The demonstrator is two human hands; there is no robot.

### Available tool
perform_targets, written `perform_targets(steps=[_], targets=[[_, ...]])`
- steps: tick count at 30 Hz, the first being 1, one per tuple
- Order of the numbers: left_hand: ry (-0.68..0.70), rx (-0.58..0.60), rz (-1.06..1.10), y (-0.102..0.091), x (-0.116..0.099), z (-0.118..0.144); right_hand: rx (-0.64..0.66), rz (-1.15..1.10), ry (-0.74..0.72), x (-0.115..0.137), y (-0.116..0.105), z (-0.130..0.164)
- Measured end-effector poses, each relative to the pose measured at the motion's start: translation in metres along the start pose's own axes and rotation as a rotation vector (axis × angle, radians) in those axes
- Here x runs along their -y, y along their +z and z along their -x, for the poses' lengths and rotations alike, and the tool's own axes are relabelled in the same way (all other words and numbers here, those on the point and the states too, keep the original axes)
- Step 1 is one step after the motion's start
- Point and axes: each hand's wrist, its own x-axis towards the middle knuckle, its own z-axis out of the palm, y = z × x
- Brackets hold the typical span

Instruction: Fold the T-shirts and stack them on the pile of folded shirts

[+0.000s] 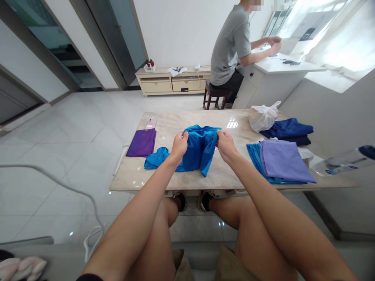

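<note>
A bright blue cloth [193, 152] hangs bunched between my two hands, its lower part resting on the marble-patterned table [234, 171]. My left hand [179, 146] pinches its upper left edge, thumb on top. At the upper right edge, my right hand [225, 143] grips the same cloth between thumb and fingers. One loose end of it trails left over the tabletop. Left of my hands lies a folded purple cloth [141, 143]. Off to the right, a folded lavender cloth [283, 160] lies on top of folded blue cloths [254, 153].
Behind the right-hand stack are a white plastic bag [263, 117] and dark blue cloths [290, 128]. A clear bottle [342, 162] stands at the table's right end. A phone [151, 123] lies by the purple cloth. Beyond, a person [231, 47] sits on a stool [215, 93] at a white desk.
</note>
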Motion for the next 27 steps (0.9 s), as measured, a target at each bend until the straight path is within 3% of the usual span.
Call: perform_targets(steps=[5, 8, 10, 12, 15, 20, 22, 24, 27], targets=[[-0.026, -0.297, -0.005, -0.026, 0.018, -0.021, 0.105, -0.041, 0.16, 0.009, -0.02, 0.006], [0.066, -0.48, -0.08, -0.056, 0.026, -0.032, 0.178, 0.057, 0.115, 0.021, -0.04, 0.011], [0.158, -0.508, -0.183, -0.077, 0.029, -0.035, 0.256, 0.257, 0.057, 0.023, -0.055, 0.01], [0.214, -0.442, -0.312, -0.093, 0.031, -0.035, 0.351, 0.556, 0.032, 0.019, -0.069, 0.007], [0.194, -0.191, -0.533, -0.104, 0.034, -0.03, 0.37, 0.932, 0.04, 0.006, -0.082, 0.0], [-0.027, 0.35, -0.958, -0.104, 0.051, -0.014, 0.16, 1.022, -0.041, -0.007, -0.089, -0.005], [-0.113, 0.513, -1.102, -0.103, 0.061, -0.01, 0.11, 1.012, -0.076, -0.008, -0.087, -0.004], [-0.165, 0.551, -1.208, -0.101, 0.068, -0.009, 0.076, 0.998, -0.105, -0.008, -0.084, -0.003], [-0.172, 0.479, -1.272, -0.09, 0.07, -0.009, 0.041, 0.988, -0.137, -0.01, -0.079, -0.003]])
